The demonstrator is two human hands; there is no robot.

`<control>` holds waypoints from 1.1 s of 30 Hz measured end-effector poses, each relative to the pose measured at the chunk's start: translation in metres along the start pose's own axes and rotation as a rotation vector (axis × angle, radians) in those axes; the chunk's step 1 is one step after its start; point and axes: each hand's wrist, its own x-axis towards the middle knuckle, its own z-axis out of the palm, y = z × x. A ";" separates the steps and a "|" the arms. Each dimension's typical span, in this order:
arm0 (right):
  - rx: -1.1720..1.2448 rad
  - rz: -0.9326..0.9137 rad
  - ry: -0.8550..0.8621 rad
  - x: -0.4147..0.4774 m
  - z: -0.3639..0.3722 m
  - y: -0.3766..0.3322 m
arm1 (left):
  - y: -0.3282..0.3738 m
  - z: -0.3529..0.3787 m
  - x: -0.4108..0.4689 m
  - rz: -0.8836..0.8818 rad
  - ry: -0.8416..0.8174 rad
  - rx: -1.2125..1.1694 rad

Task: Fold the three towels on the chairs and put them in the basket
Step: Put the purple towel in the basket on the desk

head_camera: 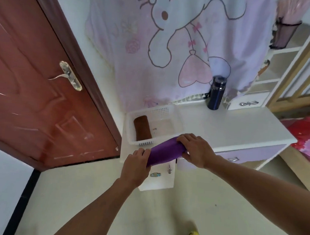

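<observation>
The purple folded cloth towel [164, 150] is gripped at both ends, with the left hand [136, 164] curled round its near end and the right hand [193, 150] round its far end. Its long axis is held slantwise before the white perforated plastic basket [161, 111], which lies just beyond. Free space is seen right of the brown rolled towel [143, 128], nearer the right hand.
</observation>
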 end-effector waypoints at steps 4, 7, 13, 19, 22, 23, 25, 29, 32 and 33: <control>0.140 0.028 -0.139 0.068 0.003 0.028 | -0.010 0.011 0.041 -0.156 -0.039 -0.175; 0.238 0.104 -0.299 0.118 0.008 0.045 | -0.026 0.017 0.075 -0.265 -0.051 -0.315; 0.595 0.431 -0.363 0.219 0.019 0.078 | -0.059 0.025 0.150 -0.468 -0.099 -0.712; 0.573 0.437 -0.435 0.300 0.048 0.090 | -0.071 0.058 0.204 -0.612 -0.252 -0.873; 0.424 0.353 -0.495 0.320 0.074 0.089 | -0.070 0.074 0.216 -0.682 -0.325 -0.884; 0.379 0.320 -0.524 0.327 0.082 0.089 | -0.069 0.080 0.219 -0.708 -0.348 -0.886; 0.317 0.253 -0.587 0.337 0.098 0.090 | -0.068 0.087 0.226 -0.744 -0.377 -0.878; 0.233 0.165 -0.710 0.348 0.132 0.090 | -0.068 0.097 0.232 -0.785 -0.446 -0.797; 0.169 0.117 -0.774 0.346 0.157 0.090 | -0.065 0.096 0.228 -0.718 -0.467 -0.611; 0.160 0.116 -0.772 0.343 0.162 0.090 | -0.063 0.094 0.225 -0.654 -0.450 -0.517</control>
